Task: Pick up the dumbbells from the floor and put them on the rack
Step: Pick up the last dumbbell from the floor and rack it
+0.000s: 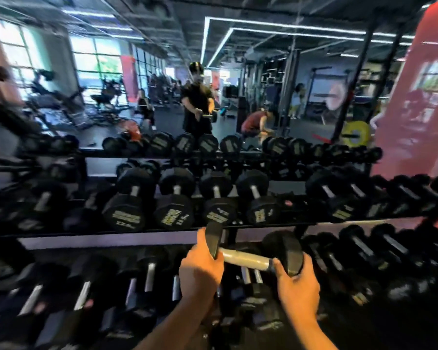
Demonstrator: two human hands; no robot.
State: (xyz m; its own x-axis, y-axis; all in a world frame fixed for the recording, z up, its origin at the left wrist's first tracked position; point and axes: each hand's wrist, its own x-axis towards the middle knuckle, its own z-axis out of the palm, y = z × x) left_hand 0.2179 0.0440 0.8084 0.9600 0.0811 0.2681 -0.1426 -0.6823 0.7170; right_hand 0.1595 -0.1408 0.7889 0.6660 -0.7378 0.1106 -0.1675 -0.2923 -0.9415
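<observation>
Matt black rubbery dumbbell [257, 251] heads, dull brushed-metal handle.

Black dumbbell [248, 257] with silver handle, held level before the stocked rack [147, 229].

1. A wall mirror [238, 97] runs behind everything and reflects the gym floor.
2. In it a person in black [196, 107] stands facing this way.
3. To the right, someone in a red top [254, 122] crouches low.
4. A yellow plate [355, 133] sits near a dark post.
5. A red pillar [415, 109] fills the right edge.
6. Bright windows [94, 59] show at left, and light strips [276, 29] cross the ceiling.
</observation>
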